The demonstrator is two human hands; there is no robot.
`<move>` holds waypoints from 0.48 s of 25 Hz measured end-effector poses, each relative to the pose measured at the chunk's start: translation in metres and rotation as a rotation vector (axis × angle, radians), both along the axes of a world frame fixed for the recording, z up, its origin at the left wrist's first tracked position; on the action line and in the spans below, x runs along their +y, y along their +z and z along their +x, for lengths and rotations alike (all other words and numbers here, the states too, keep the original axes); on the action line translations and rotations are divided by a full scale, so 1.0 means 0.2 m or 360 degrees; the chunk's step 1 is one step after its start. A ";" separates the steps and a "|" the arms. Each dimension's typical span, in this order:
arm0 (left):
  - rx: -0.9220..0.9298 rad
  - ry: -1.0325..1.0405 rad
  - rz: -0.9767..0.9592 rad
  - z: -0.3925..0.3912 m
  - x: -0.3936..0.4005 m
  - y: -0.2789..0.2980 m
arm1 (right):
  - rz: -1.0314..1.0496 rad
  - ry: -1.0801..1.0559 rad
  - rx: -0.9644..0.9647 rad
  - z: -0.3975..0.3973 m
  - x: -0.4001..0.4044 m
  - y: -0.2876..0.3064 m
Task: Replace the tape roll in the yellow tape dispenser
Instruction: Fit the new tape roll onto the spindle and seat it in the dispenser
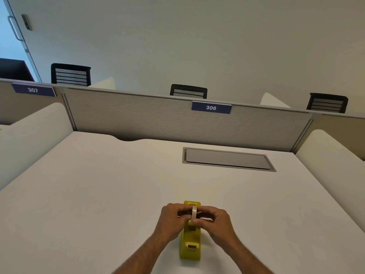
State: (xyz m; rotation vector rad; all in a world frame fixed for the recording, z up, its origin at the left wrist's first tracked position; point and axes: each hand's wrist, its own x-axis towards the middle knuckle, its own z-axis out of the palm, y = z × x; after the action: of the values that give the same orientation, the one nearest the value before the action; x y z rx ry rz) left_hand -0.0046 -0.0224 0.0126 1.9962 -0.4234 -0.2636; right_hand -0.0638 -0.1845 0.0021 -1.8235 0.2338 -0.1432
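Observation:
The yellow tape dispenser (190, 242) stands lengthwise on the white desk (98, 194), near the front edge, its cutter end toward me. A thin pale tape roll (194, 212) stands on edge over the dispenser's far half. My left hand (173, 218) pinches the roll from the left and my right hand (215, 219) from the right, fingertips meeting at it. A dark hub shows between the fingers. Whether the roll sits in its cradle is hidden by my fingers.
A grey flush cable hatch (227, 159) lies in the desk behind the dispenser, to the right. A fabric partition (158, 119) labelled 306 closes the back. White curved side dividers (29, 135) (325, 155) flank the desk. Black chairs stand beyond.

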 end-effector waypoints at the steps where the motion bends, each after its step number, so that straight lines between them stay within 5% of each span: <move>1: 0.0000 0.0010 0.0001 0.00 0.00 0.00 | -0.0044 0.0011 -0.0015 0.00 0.00 0.00; 12: -0.0031 0.0095 0.0082 0.03 0.01 -0.06 | -0.0381 -0.0065 0.0010 0.06 0.02 -0.01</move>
State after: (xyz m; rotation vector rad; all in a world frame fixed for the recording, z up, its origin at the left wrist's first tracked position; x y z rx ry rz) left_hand 0.0004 -0.0201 0.0001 2.0601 -0.3723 -0.2197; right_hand -0.0515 -0.1800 -0.0001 -2.0582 0.2677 -0.2009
